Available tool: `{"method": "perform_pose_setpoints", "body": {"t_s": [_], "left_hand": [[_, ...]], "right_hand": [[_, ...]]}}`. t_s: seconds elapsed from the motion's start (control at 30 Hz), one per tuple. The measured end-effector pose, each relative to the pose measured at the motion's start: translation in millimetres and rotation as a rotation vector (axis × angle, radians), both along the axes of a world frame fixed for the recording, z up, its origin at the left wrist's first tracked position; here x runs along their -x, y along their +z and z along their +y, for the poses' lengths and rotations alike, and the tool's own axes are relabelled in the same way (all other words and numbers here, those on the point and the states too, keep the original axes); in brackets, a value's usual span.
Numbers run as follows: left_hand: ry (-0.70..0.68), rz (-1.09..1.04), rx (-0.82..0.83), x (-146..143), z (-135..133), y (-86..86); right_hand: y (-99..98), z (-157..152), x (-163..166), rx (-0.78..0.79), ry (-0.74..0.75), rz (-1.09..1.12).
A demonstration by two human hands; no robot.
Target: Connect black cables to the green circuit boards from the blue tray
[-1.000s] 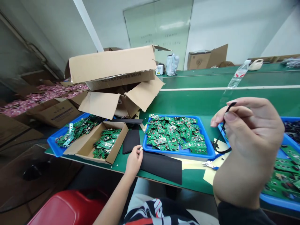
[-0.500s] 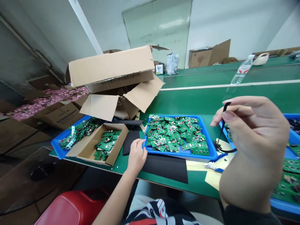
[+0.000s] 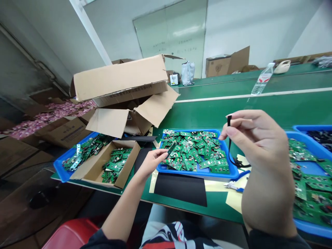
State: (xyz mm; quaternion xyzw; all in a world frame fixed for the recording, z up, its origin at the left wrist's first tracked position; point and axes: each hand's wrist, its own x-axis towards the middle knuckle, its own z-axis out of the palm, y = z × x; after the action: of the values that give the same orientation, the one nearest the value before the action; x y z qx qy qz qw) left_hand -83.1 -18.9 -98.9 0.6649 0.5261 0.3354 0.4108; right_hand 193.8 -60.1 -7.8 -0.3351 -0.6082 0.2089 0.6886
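Note:
Between the thumb and fingers of my left hand [image 3: 153, 162] is a small green circuit board [image 3: 171, 148], tilted up over the left side of a blue tray [image 3: 234, 171]. Many loose circuit boards [image 3: 193, 152] fill that tray. My right hand [image 3: 259, 145], raised at the right and close to the camera, pinches the end of a thin black strip [image 3: 229, 133]. The strip hangs down and curls at its lower end near the tray's right edge. A black sheet [image 3: 180, 189] lies in front of the tray.
A cardboard box [image 3: 129, 166] of boards and another blue tray [image 3: 61, 169] sit at the left. Blue-handled cutters [image 3: 233, 186] lie on yellow paper at the front. More trays [image 3: 308, 226] stand right. Large cartons [image 3: 119, 79] and a water bottle [image 3: 263, 79] are farther back.
My left hand has lifted from the tray's left edge and now holds a circuit board. My right hand, still pinching the black strip, has shifted left in the view.

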Motion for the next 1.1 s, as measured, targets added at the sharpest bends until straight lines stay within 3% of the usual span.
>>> {"method": "perform_pose_setpoints", "body": {"t_s": [0.2,0.37,0.5,0.73,1.1], "left_hand": [[-0.115,-0.283,0.103,-37.1,0.2,50.3],[-0.382,-0.464,0.091,-71.1,-4.4,88.9],[-0.375,-0.397,0.009,-82.0,-5.1,94.6],[-0.496,-0.280,-0.073,-76.3,-7.8,104.0],[-0.464,-0.388,-0.048,-65.0,-2.9,106.4]], "right_hand": [[-16.3,18.6,16.5,0.118,0.084,-0.153],[-21.1,22.6,27.5,0.119,0.050,-0.080],[-20.7,18.0,31.7,0.076,0.067,-0.009],[-21.6,12.4,33.8,0.055,0.122,-0.046],[-23.8,7.7,35.9,-0.024,0.018,-0.128]]}}
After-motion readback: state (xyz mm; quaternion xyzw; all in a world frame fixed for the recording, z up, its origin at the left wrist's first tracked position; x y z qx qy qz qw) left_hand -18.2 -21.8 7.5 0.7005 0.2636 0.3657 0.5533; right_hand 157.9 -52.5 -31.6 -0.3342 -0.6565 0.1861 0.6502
